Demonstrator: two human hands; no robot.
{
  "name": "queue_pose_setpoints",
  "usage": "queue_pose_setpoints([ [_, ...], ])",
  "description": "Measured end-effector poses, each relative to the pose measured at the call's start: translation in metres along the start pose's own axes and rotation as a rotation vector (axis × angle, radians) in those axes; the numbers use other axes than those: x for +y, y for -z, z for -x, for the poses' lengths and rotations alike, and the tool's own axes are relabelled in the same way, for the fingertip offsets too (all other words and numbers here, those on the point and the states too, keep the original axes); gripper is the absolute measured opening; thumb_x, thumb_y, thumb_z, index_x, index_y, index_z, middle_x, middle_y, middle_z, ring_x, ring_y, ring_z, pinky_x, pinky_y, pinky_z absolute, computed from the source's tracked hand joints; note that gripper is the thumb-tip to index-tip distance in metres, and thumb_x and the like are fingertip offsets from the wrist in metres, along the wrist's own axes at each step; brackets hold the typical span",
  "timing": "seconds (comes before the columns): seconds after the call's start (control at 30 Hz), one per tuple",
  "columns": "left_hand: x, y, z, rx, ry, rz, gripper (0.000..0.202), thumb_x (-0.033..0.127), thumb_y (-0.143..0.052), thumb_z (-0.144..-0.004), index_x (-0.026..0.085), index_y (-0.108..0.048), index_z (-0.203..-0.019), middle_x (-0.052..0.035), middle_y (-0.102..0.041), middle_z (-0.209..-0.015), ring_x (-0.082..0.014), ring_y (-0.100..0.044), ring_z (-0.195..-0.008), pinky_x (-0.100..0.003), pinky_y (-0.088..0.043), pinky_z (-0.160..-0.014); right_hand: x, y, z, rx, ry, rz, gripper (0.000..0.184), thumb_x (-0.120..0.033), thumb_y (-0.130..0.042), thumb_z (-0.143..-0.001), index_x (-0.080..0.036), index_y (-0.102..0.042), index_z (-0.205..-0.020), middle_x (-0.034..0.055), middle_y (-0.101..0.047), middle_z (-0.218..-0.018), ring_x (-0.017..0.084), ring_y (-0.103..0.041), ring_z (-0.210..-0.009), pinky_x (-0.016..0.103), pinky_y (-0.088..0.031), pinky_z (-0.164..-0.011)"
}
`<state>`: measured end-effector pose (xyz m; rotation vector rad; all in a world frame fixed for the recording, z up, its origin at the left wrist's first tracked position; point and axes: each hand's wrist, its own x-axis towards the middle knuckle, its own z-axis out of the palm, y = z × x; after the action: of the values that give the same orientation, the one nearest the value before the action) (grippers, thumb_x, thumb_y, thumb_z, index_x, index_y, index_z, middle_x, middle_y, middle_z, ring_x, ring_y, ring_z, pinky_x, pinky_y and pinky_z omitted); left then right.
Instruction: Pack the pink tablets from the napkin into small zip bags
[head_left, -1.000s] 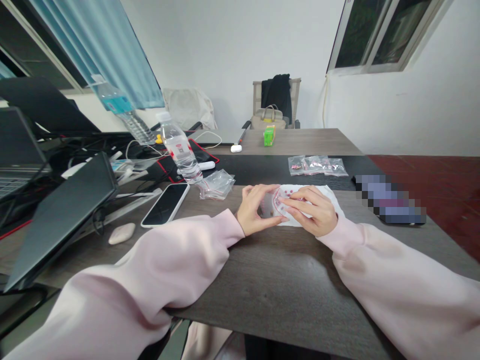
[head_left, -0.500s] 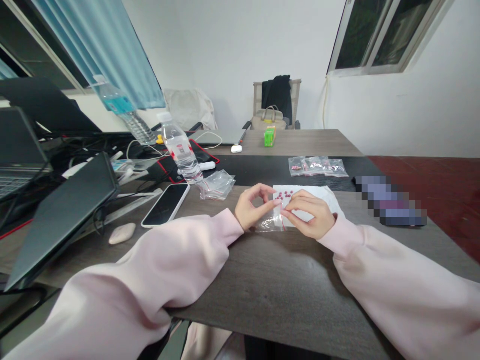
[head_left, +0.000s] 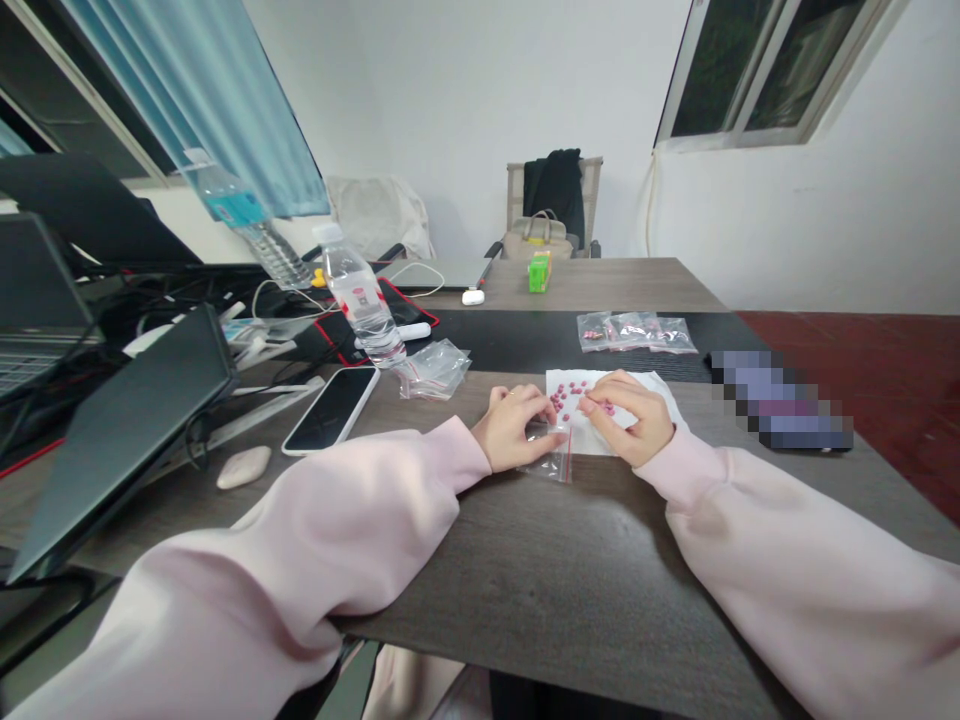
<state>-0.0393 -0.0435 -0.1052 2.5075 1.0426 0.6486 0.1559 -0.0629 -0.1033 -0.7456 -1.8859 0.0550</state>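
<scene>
so right now both hands are working over a scatter of pink-red tablets [head_left: 566, 397] on a white paper sheet [head_left: 649, 388], which is lying on a dark wood desk [head_left: 570, 540]. the left hand [head_left: 514, 430] is sitting at the paper's lower-left edge with its fingers [head_left: 536, 405] curled close together, and a small clear zip bag [head_left: 555, 462] is poking out from under it at about 6 o'clock. can't tell if those fingers are actually clamped on the bag. the right hand [head_left: 626, 422] is coming in from 3 o'clock, its fingertips [head_left: 589, 403] bunched together at the tablets, but i can't tell if they're pinching one. a few small bags [head_left: 636, 332] are lying at about 1 o'clock, with a phone [head_left: 331, 410] off at 9 o'clock.
</scene>
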Motion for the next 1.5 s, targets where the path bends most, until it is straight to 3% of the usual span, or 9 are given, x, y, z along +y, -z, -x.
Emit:
queue_pose_setpoints([
  [0.13,-0.0020,-0.0007,-0.0008,0.009,-0.003,0.024,0.011,0.028,-0.055,-0.081,0.018,-0.057,-0.080,-0.0009,-0.062,-0.090,-0.0167,-0.056,-0.086,-0.037,-0.026,-0.084,0.0021,-0.0004,0.0004,0.003,-0.010,0.003,0.017,-0.021,-0.055,-0.084,-0.020,-0.059,-0.067,0.0016,-0.057,-0.058,0.015,-0.051,-0.058,0.032,-0.045,-0.056],
  [0.33,-0.0016,-0.0004,-0.0001,-0.036,-0.030,-0.015,0.022,0.038,-0.058,-0.080,0.019,-0.056,-0.089,-0.0004,-0.060,-0.086,-0.0185,-0.054,-0.086,-0.036,-0.026,-0.082,0.0022,-0.0007,0.0005,-0.003,-0.007,0.011,0.017,-0.019,-0.055,-0.084,-0.020,-0.059,-0.067,0.0015,-0.057,-0.057,0.015,-0.051,-0.057,0.032,-0.045,-0.056],
  [0.53,-0.0002,0.0011,0.0002,-0.075,-0.061,-0.010,0.007,0.025,-0.052,-0.082,0.019,-0.056,-0.082,-0.0013,-0.060,-0.088,-0.0191,-0.054,-0.090,-0.036,-0.028,-0.082,0.0018,-0.0007,0.0004,0.000,-0.022,0.005,0.019,-0.022,-0.054,-0.084,-0.020,-0.059,-0.066,0.0014,-0.057,-0.057,0.016,-0.051,-0.057,0.032,-0.045,-0.056],
  [0.67,-0.0003,0.0012,-0.0016,0.094,-0.014,0.145,0.009,0.027,-0.049,-0.086,0.019,-0.052,-0.083,-0.0004,-0.061,-0.084,-0.0160,-0.056,-0.082,-0.037,-0.032,-0.086,0.0019,0.0010,0.0009,-0.017,-0.045,0.014,0.017,-0.025,-0.054,-0.085,-0.021,-0.059,-0.069,0.0016,-0.059,-0.060,0.016,-0.051,-0.057,0.032,-0.045,-0.058],
  [0.8,-0.0021,-0.0011,-0.0041,0.304,0.007,0.396,0.016,0.033,-0.048,-0.088,0.019,-0.047,-0.081,-0.0008,-0.058,-0.077,-0.0141,-0.057,-0.076,-0.030,-0.042,-0.078,0.0033,0.0028,0.0013,-0.109,-0.074,0.023,0.017,-0.035,-0.057,-0.084,-0.020,-0.059,-0.076,0.0030,-0.063,-0.068,0.017,-0.054,-0.065,0.031,-0.045,-0.062],
  [0.97,-0.0028,-0.0036,-0.0050,0.431,0.058,0.598,0.019,0.035,-0.055,-0.085,0.019,-0.046,-0.089,-0.0005,-0.059,-0.076,-0.0128,-0.060,-0.072,-0.027,-0.047,-0.071,0.0056,-0.0015,0.0027,-0.258,-0.025,0.021,0.026,-0.039,-0.063,-0.080,-0.020,-0.056,-0.065,0.0003,-0.060,-0.061,0.015,-0.052,-0.063,0.030,-0.041,-0.061],
  [1.13,-0.0023,-0.0027,-0.0057,0.395,0.097,0.704,0.032,0.040,-0.060,-0.082,0.017,-0.050,-0.102,-0.0017,-0.064,-0.076,-0.0136,-0.061,-0.070,-0.028,-0.048,-0.069,0.0083,-0.0056,0.0050,-0.134,-0.084,0.009,0.018,-0.027,-0.057,-0.084,-0.019,-0.060,-0.068,0.0010,-0.060,-0.062,0.014,-0.052,-0.058,0.029,-0.042,-0.060],
  [1.37,-0.0014,-0.0007,-0.0068,0.329,0.030,0.779,0.026,0.040,-0.058,-0.084,0.014,-0.057,-0.079,-0.0004,-0.061,-0.070,-0.0097,-0.056,-0.061,-0.025,-0.046,-0.065,0.0036,-0.0007,0.0042,-0.045,-0.361,-0.181,0.027,-0.038,-0.048,-0.091,-0.020,-0.054,-0.071,-0.0005,-0.058,-0.060,0.013,-0.053,-0.056,0.026,-0.042,-0.057],
  [1.5,-0.0001,-0.0002,-0.0053,0.287,0.016,0.818,0.029,0.042,-0.056,-0.085,0.015,-0.054,-0.076,0.0012,-0.060,-0.065,-0.0091,-0.055,-0.056,-0.024,-0.045,-0.061,0.0022,0.0017,0.0043,-0.064,-0.376,-0.209,0.032,-0.043,-0.047,-0.091,-0.020,-0.053,-0.069,-0.0003,-0.058,-0.059,0.013,-0.053,-0.057,0.026,-0.041,-0.057],
])
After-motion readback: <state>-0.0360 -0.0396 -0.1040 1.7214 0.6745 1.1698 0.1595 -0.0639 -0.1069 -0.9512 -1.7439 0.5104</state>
